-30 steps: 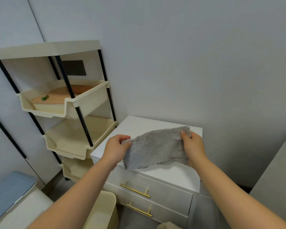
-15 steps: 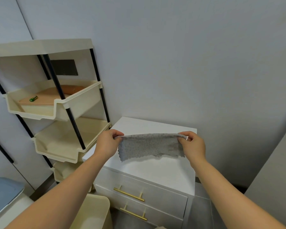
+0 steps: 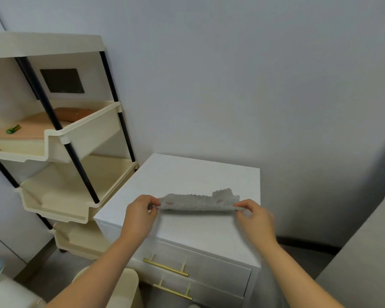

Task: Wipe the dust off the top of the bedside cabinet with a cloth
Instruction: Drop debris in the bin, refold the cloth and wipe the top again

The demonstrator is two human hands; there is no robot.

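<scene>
A grey cloth (image 3: 199, 202) is being held stretched sideways between both hands over the front half of the cabinet (image 3: 187, 174) top, nearer its front edge than its back edge. The cloth's left end is being pinched between the thumb and curled fingers of the left hand (image 3: 140, 215), and its right end is being pinched in the same way by the right hand (image 3: 255, 218). The cloth is being seen almost edge-on, as a narrow crumpled band, and fingertips are showing pinkly through it near each end. A soft shadow is being cast on the white top just beneath it. Whether its lower edge is touching the surface cannot be told, since hands and cloth are being blurred. The cabinet is being backed by a grey wall (image 3: 231, 74), and its two front drawers are being shown with an upper handle (image 3: 165, 267) and a lower handle (image 3: 172, 291), both brass. Just beside its left edge a cream rack (image 3: 82, 138) with black posts is standing. In the rack's upper tray a small green thing (image 3: 13, 129) is lying on a pinkish board (image 3: 31, 130), with a brown thing (image 3: 72, 113) behind it. A dark panel (image 3: 62, 80) is showing on the wall behind the rack. A cream bin (image 3: 129, 285) is being partly hidden by the left forearm.
</scene>
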